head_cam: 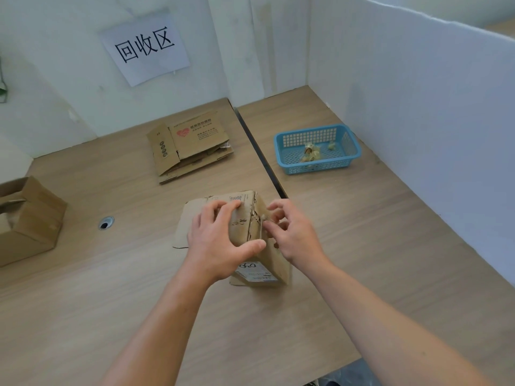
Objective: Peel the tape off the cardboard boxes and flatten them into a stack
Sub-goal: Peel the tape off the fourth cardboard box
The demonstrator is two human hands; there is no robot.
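I see the left hand gripping the top of the cardboard box, which stands in the middle of the worktop, while the right hand pinches tape at its edge. The flattened stack lies farther back.

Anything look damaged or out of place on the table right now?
The box the left hand grips is torn and ragged along its top edge, where the right hand pinches tape. The flattened stack lies fanned, its sheets not square. Otherwise nothing odd.
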